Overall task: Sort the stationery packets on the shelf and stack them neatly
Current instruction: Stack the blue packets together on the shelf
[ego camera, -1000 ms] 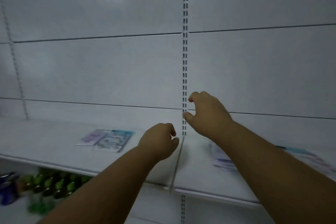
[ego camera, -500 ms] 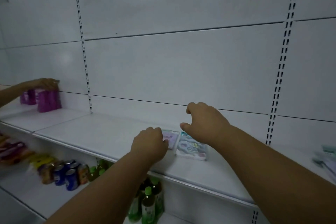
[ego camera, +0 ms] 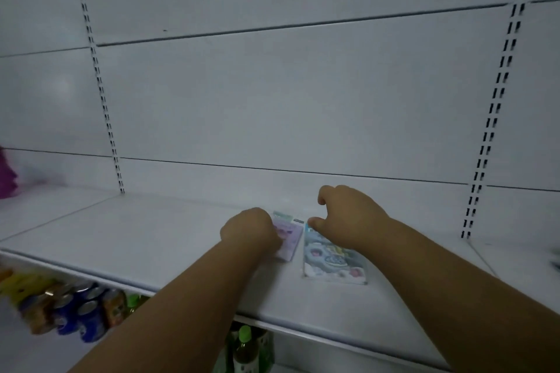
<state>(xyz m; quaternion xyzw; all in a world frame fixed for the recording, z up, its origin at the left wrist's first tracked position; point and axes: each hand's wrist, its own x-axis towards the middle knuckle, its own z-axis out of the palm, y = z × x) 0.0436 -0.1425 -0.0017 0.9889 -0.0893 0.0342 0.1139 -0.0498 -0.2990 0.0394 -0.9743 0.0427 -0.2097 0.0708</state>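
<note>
Two flat stationery packets lie side by side on the white shelf [ego camera: 145, 236]. The purple packet [ego camera: 291, 236] is on the left and the blue packet [ego camera: 331, 262] with cartoon figures on the right. My left hand [ego camera: 250, 232] sits on the purple packet's left part with its fingers curled down over it; the fingertips are hidden. My right hand [ego camera: 348, 215] arches over the far end of the blue packet, its thumb touching the packet's top left corner and its curled fingers above the shelf.
Drink cans [ego camera: 75, 309] and green bottles [ego camera: 245, 342] fill the shelf below. Something magenta [ego camera: 6, 179] shows at the far left edge. More packets [ego camera: 557, 257] peek in at the right edge. Slotted uprights [ego camera: 100, 91] run up the white back wall.
The view has swung left and closer, bringing both packets under my hands. My left hand has come down onto the purple packet; my right thumb has reached the blue packet's corner.
</note>
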